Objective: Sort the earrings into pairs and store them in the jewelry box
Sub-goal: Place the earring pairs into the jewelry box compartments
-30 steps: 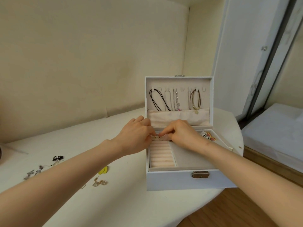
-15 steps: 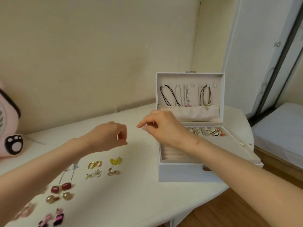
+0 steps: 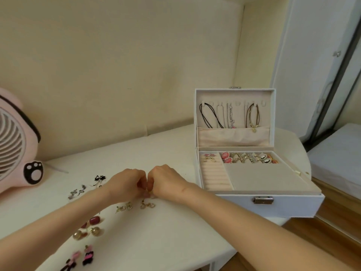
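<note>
The white jewelry box [image 3: 289, 204] stands open at the right of the white table [image 3: 166, 237]. Earrings lie in its back compartments [image 3: 246, 158]. Loose earrings lie in pairs on the table: gold dangles [image 3: 147, 205], sparkly gold ones [image 3: 125, 208], dark red ones [image 3: 94, 220], pearl ones [image 3: 95, 231], pink-and-black ones [image 3: 88, 254], silver snakes [image 3: 77, 192] and black ones [image 3: 99, 178]. My left hand [image 3: 125, 184] and right hand [image 3: 168, 182] meet knuckle to knuckle above the gold dangles, fingers curled down, pinching small earrings that the fingers mostly hide.
A pink fan [image 3: 15, 145] with a paw-print foot stands at the far left. Necklaces [image 3: 230, 116] hang inside the box lid. The table's front edge runs close below the earrings. A bed [image 3: 336, 159] lies at the right, beyond the table.
Both hands left the jewelry box and came down left onto the table, meeting over the earrings. My view swung left, bringing the fan and more earrings into sight.
</note>
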The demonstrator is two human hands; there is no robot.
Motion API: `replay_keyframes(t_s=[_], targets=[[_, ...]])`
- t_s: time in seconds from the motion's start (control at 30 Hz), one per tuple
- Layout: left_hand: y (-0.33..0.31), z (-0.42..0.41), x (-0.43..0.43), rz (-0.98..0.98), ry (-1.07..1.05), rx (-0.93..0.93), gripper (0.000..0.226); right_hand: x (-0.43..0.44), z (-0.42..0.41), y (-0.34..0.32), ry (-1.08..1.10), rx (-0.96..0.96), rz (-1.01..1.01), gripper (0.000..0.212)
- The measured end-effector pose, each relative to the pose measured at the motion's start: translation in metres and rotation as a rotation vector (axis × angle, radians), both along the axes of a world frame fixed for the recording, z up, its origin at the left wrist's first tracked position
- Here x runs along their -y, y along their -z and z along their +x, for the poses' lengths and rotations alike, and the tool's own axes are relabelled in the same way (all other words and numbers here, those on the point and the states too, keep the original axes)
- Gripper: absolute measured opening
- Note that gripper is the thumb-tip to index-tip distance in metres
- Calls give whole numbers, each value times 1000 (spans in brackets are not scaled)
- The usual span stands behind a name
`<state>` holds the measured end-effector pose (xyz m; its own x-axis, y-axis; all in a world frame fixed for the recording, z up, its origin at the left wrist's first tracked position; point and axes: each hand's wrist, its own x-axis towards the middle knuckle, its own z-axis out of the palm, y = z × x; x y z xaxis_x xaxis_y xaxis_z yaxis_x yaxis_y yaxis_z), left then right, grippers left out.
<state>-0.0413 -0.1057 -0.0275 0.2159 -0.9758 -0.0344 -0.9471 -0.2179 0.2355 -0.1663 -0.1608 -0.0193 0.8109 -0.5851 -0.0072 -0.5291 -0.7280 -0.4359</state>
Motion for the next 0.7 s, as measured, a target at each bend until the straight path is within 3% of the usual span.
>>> replay_keyframes(t_s=[0.23, 0.33, 0.5, 0.57, 0.7], targets=[[-8, -10, -5, -69, 106, -42, 33, 4, -6, 1, 51, 85, 2, 16], [-19, -20, -10, -110, 119, -146, 29, 3, -14, -8, 43, 116, -54, 14], [-41, -36, -10, -338, 159, -361, 23, 8, -45, -49, 69, 161, -161, 11], [-47, -45, -5, -391, 191, -441, 25, 18, -62, -64, 102, 195, -109, 12], [-48, -66, 11, -409, 259, -507, 23, 43, -100, -77, 196, 257, 188, 12]])
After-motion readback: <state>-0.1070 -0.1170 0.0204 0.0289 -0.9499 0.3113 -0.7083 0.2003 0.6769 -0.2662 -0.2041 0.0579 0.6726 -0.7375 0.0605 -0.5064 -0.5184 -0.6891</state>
